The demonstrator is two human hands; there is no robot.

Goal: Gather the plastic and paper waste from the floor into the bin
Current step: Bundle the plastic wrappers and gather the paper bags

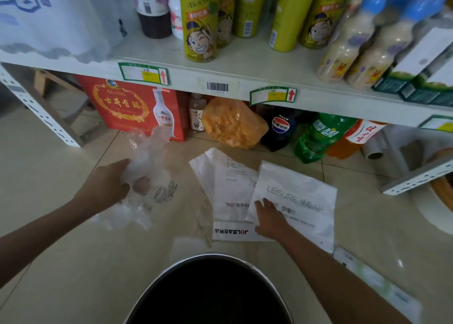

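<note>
Your left hand [107, 186] grips crumpled clear plastic film [147, 156] above the tiled floor [61, 262]. Your right hand [268, 217] lies open, fingers spread, on a white "LEISURE WEAR" bag [301, 188] overlapping a white JOLDA bag [225, 188]. Nearer you sits the dark bin [208, 291]; beyond, a stocked shop shelf [245, 71].

Two white bags [297, 196]; one bin [208, 291]

The floor [61, 262] is smooth, glossy pale tile. Thin, crinkled clear plastic film [147, 166] looks shiny; two white bags [294, 196] look smooth and faintly satin. The bin [210, 291] has a dull metal rim. The shelf edge [245, 78] is matt painted metal.
</note>
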